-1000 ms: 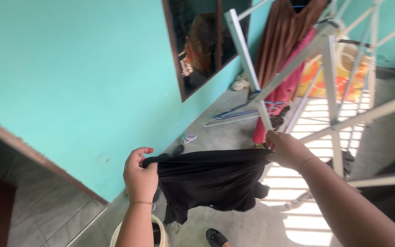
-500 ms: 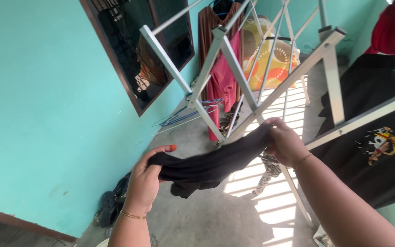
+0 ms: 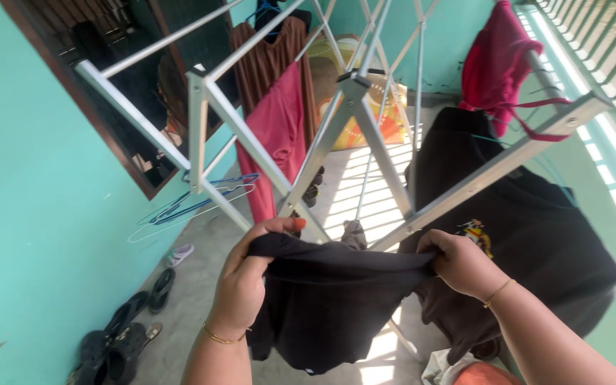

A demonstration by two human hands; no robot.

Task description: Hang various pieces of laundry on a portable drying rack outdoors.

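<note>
Both hands, left hand [image 3: 240, 285] and right hand [image 3: 463, 262], gripped the black garment [image 3: 329, 299], now spread again and raised nearer the drying rack [image 3: 351, 114].

Black garment [image 3: 329, 299] now spread wider — nearer the rack [image 3: 354, 93]

Just above the left hand [image 3: 240, 285] and right hand [image 3: 463, 264], passage is barred by slanted rack bars [image 3: 365, 135]; open floor [image 3: 201, 285] is left below.

Bare forearms; a thin gold bracelet [image 3: 220, 336] on each wrist; orange polish on 1 thumbnail [image 3: 299, 223].
</note>
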